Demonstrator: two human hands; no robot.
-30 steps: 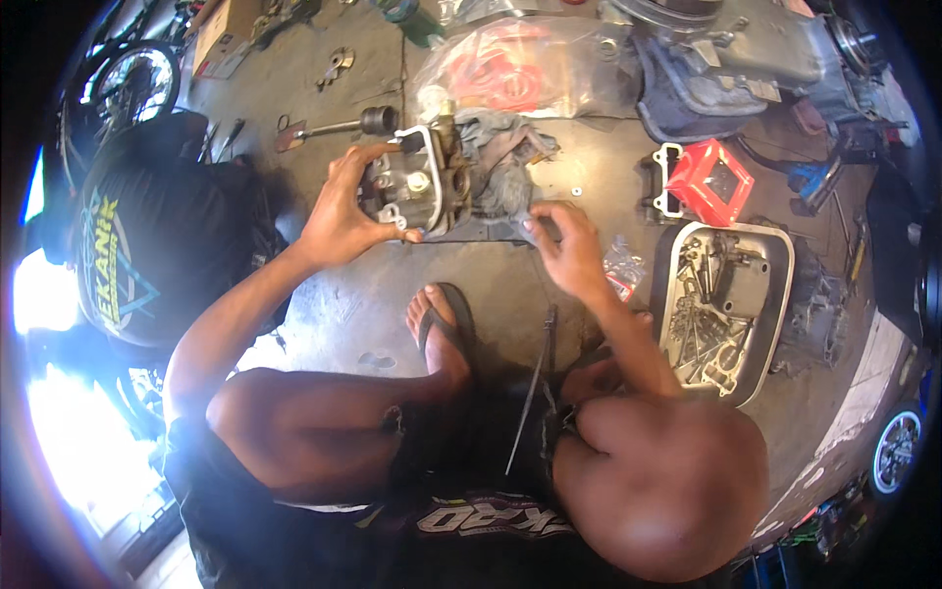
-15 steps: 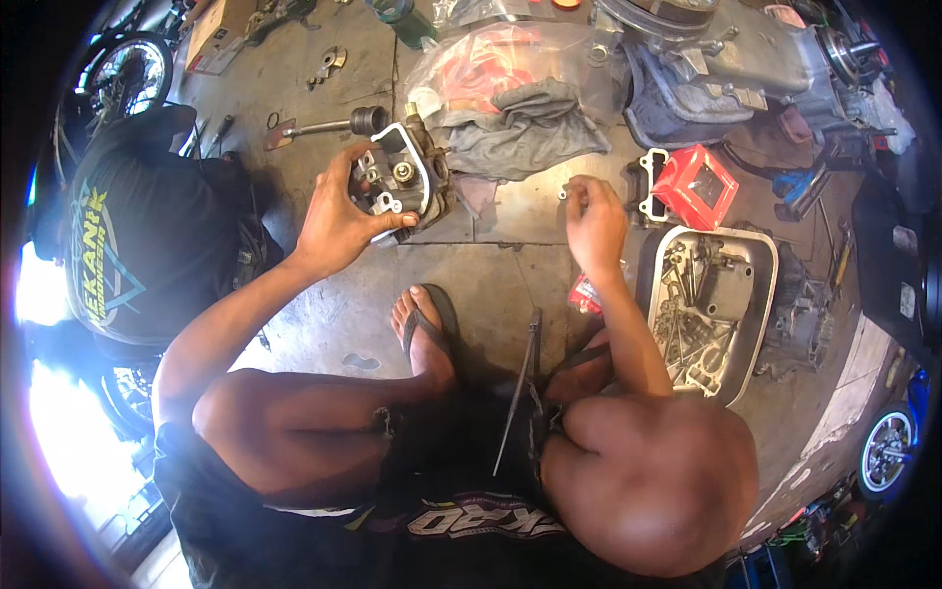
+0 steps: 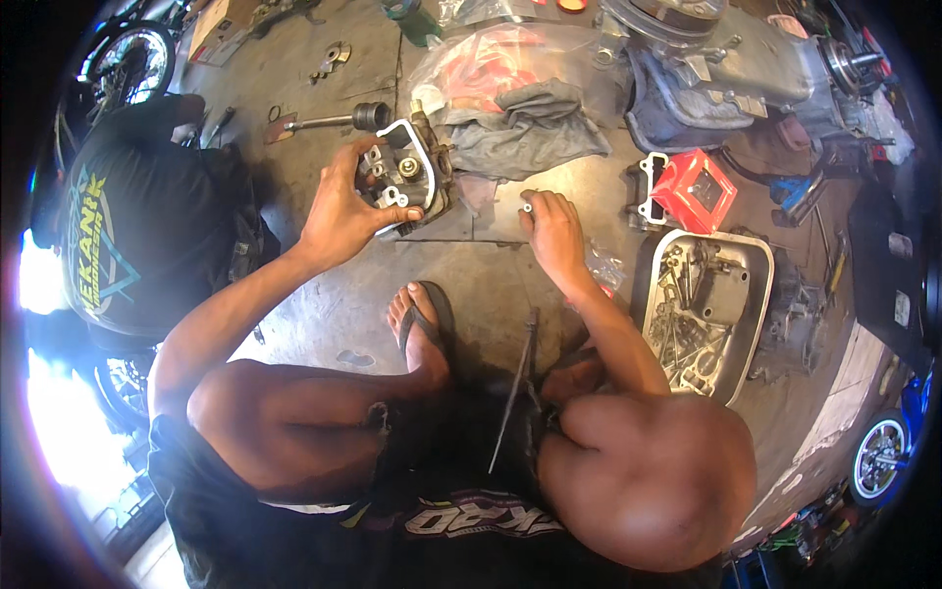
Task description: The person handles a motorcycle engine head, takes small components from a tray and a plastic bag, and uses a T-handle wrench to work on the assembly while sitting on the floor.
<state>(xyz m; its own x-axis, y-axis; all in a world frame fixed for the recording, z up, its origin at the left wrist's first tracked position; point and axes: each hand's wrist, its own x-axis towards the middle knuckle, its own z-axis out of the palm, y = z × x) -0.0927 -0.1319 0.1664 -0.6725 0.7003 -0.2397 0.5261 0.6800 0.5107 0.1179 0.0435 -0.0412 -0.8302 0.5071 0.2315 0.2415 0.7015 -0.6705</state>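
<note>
My left hand (image 3: 343, 208) grips a motorcycle cylinder head (image 3: 409, 167) by its near-left side, thumb across its lower edge. The head is tilted, its pale rim and inner metal parts facing up. Out to the right of it, my right hand (image 3: 555, 228) is closed in a pinch on a small silvery ring-like part (image 3: 528, 207). That part is too small to name exactly. A gap of bare floor lies between the hand and the cylinder head. Just behind the cylinder head, a grey rag (image 3: 530, 133) lies crumpled on the floor.
At the right stand a metal tray (image 3: 655, 294) of bolts and parts, a red box (image 3: 695, 189) and a gasket-shaped part (image 3: 648, 191). A socket tool (image 3: 334, 122) lies behind my left hand. Engine parts (image 3: 765, 69) fill the far right. Another person (image 3: 147, 216) crouches at the left.
My right hand has moved left, closer to the cylinder head, with the small part still between its fingers. The left hand keeps its hold, nearly unmoved.
</note>
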